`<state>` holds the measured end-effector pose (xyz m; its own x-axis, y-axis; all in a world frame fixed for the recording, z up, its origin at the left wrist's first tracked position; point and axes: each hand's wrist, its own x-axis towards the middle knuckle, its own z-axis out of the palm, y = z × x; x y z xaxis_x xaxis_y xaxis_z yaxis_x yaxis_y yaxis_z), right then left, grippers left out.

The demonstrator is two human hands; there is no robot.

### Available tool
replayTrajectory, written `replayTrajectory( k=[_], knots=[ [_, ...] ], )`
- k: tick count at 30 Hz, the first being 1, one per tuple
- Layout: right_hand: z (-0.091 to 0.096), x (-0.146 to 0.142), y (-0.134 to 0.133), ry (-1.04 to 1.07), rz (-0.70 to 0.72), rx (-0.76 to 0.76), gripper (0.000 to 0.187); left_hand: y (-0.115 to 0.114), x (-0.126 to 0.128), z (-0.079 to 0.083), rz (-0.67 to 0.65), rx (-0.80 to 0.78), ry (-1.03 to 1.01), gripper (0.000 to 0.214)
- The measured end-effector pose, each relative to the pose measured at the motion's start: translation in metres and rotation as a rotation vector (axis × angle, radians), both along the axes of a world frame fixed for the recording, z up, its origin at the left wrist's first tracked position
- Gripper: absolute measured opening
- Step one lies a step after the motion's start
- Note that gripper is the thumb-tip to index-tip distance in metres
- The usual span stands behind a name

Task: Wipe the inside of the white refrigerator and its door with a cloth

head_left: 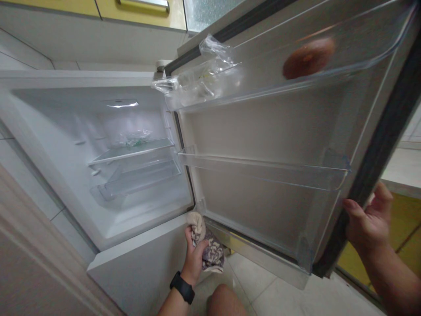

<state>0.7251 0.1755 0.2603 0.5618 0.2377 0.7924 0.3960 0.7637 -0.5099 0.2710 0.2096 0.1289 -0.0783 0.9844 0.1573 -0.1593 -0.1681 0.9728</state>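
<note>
I crouched or sat before an open fridge (144, 219), one knee (225, 303) showing at the bottom edge of the view. My left hand (194, 256), with a black watch (182, 287) on its wrist, held a patterned cloth (213, 254), cream and dark purplish-brown. My thumb and fingers were closed around it, bunching its upper part while the rest hung down to the right. The cloth was at the hinge-side bottom corner of the fridge door (256, 125), just above the lower front panel (141, 272); I could not tell whether it touched the door.

At the far right, my right hand (371, 221) pinched the door's free edge, thumb on the dark seal (371, 166) and fingers around the outer side.

Inside the fridge, a light (121, 104) glowed above a glass shelf (154, 148), which bore a clear plastic bag (135, 138) with something green in it. Beneath that sat a clear tray (144, 177).

The door carried three transparent bins. The top bin (263, 95) held a crumpled plastic bag (213, 57) near the hinge and a rounded reddish-brown object (309, 58) farther right. The middle bin (263, 169) and bottom bin (279, 266) ran below. Pale floor tiles (272, 295) showed underneath, and yellow cabinets (144, 15) stood overhead.
</note>
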Motion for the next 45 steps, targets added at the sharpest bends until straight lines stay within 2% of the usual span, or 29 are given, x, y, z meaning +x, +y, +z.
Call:
replayTrajectory(
  k=[6,9,11,14,18,21,23,26,32,35,39,45],
  knots=[
    [0.003,-0.004,-0.002,0.022,0.014,-0.026,0.096,-0.029,0.039,-0.012,-0.047,0.133,0.283,0.059],
    [0.003,-0.005,-0.003,-0.011,0.002,-0.015,0.095,-0.038,0.049,-0.022,-0.042,0.255,0.466,0.060],
    [0.003,-0.005,-0.003,-0.012,-0.001,-0.004,0.094,-0.038,0.050,-0.027,0.008,0.327,0.582,0.058],
    [0.001,-0.004,-0.003,0.011,0.003,-0.031,0.096,-0.021,0.037,-0.028,0.145,0.379,0.661,0.054],
    [0.000,-0.004,-0.004,0.004,0.014,-0.044,0.095,0.020,-0.001,-0.020,0.309,0.369,0.638,0.056],
    [0.001,-0.006,-0.005,-0.007,0.016,-0.035,0.094,0.043,-0.024,-0.012,0.364,0.375,0.630,0.054],
    [0.003,-0.008,-0.006,-0.005,0.008,-0.024,0.094,0.046,-0.026,-0.009,0.369,0.393,0.654,0.053],
    [0.004,-0.010,-0.006,-0.006,-0.004,-0.010,0.093,0.030,-0.011,-0.012,0.356,0.426,0.710,0.054],
    [0.003,-0.005,-0.003,-0.014,-0.013,0.010,0.093,-0.021,0.045,-0.034,0.265,0.429,0.789,0.050],
    [0.003,-0.004,-0.002,-0.020,0.002,0.008,0.095,-0.032,0.054,-0.041,0.209,0.458,0.826,0.053],
    [0.003,-0.006,-0.004,0.001,0.010,-0.030,0.095,-0.017,0.032,-0.039,0.185,0.474,0.851,0.055],
    [0.002,-0.008,-0.006,0.004,-0.019,-0.042,0.093,0.044,-0.033,-0.019,0.409,0.400,0.800,0.059]
  ],
)
